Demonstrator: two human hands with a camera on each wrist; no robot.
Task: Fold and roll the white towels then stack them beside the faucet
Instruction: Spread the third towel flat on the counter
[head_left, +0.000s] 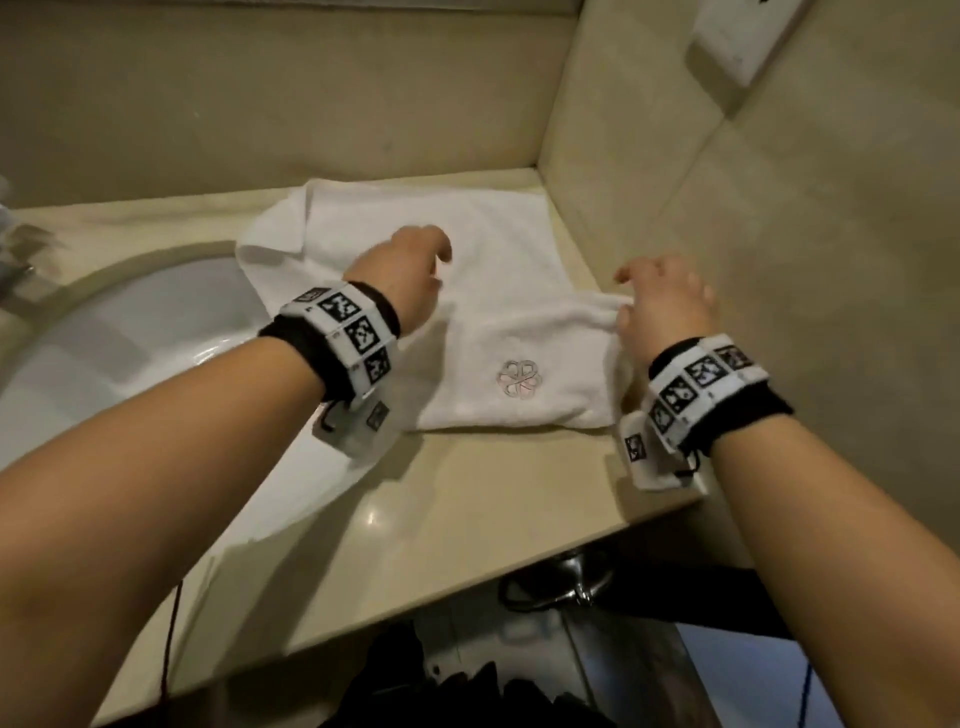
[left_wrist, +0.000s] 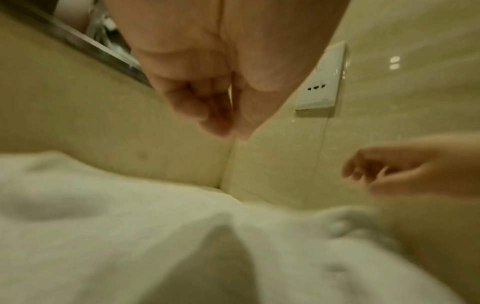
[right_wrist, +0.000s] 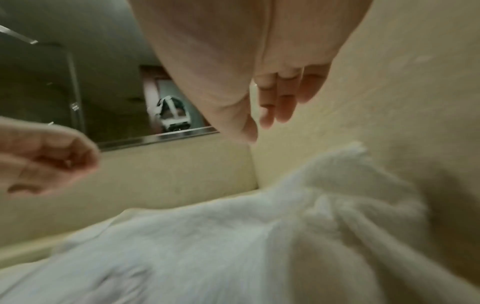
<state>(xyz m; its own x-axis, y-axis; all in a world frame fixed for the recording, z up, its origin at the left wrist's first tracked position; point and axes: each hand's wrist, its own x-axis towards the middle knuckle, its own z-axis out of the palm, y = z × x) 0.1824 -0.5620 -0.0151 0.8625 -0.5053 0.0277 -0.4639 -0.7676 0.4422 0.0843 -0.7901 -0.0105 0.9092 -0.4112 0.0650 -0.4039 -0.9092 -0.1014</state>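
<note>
Left hand (head_left: 410, 270) hovers loosely curled, empty, above the towel (head_left: 519, 353); right hand (head_left: 662, 306), fingers relaxed, touches the folded edge beneath it; square that edge before rolling.

White towel (head_left: 498, 260) with embroidered emblem, near half folded over, flat on countertop

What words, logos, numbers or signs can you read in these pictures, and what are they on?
No readable words or numbers.
White towel: an embroidered flower-like emblem, no letters.
Wristbands: black-and-white coded marker squares, not text.
Wall socket: any marking is too blurred to read.
</note>
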